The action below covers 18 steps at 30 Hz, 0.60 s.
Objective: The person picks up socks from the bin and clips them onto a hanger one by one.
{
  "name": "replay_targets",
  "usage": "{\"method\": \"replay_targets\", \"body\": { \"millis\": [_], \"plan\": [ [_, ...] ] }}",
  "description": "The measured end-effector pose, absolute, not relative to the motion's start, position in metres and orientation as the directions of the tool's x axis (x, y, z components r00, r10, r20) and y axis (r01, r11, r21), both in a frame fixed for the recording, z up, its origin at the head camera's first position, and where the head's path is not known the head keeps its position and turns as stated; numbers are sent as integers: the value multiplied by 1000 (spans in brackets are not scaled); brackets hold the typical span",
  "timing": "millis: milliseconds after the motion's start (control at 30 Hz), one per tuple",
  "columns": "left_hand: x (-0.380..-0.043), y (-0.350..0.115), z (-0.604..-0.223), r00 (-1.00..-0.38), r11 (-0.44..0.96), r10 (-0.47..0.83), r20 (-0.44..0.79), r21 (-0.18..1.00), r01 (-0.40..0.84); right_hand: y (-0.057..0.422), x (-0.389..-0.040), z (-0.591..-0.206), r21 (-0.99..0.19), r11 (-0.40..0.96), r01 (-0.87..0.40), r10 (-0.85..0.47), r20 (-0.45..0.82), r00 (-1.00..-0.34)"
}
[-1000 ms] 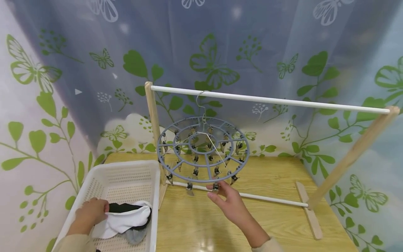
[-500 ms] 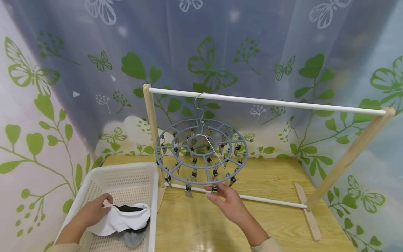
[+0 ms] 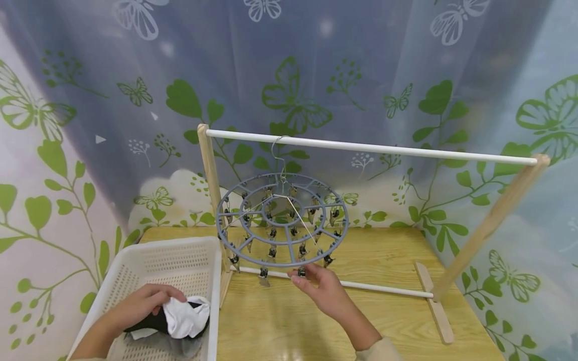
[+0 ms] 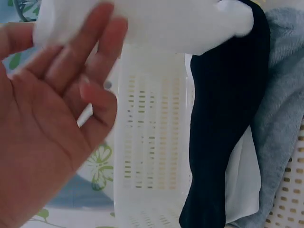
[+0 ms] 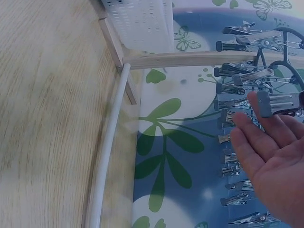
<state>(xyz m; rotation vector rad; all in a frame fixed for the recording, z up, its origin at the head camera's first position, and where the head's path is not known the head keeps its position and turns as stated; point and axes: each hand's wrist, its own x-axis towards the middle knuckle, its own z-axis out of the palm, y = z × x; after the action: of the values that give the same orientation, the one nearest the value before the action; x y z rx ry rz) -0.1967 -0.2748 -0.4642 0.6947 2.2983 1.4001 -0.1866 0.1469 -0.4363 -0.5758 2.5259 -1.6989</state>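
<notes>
Over the white basket, my left hand pinches a white sock by its edge. In the left wrist view the white sock hangs from the thumb and a finger, the other fingers loosely bent. A black sock and a grey ribbed sock lie below it in the basket. My right hand is at the front rim of a round grey clip hanger. Its fairly straight fingers touch a metal clip from behind; no firm pinch shows.
The hanger hooks over the white top bar of a wooden-legged rack. A lower white bar runs just above the wooden table. Several clips dangle from the hanger's rings. A patterned curtain stands behind.
My left hand has shifted right and lifted the white sock off the pile, uncovering more of the black sock. The right hand stays at the same clip. The head view has shifted slightly.
</notes>
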Motion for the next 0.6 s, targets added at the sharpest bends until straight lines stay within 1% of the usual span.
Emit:
{"method": "replay_targets", "body": {
  "millis": [67,133,233,333,467,600],
  "plan": [
    [-197,-272,-464,-773,304,635,-18,925,227,147,-187,-436,-908,319,-270,-328,161,-931],
    [-197,-270,-464,-737,256,676,13,933,251,147,-188,-436,-913,306,-270,-332,163,-929],
    [-197,-266,-466,-708,240,704,55,920,310,147,-189,-437,-912,304,-274,-337,166,-927],
    [-196,-261,-468,-691,220,718,82,915,338,148,-190,-437,-930,257,-262,-362,159,-919],
    [-193,-253,-465,-711,250,697,86,901,354,150,-192,-435,-953,180,-245,-399,156,-904],
    [-189,-242,-457,-762,367,639,106,829,423,151,-195,-433,-962,151,-227,-408,148,-901]
  ]
}}
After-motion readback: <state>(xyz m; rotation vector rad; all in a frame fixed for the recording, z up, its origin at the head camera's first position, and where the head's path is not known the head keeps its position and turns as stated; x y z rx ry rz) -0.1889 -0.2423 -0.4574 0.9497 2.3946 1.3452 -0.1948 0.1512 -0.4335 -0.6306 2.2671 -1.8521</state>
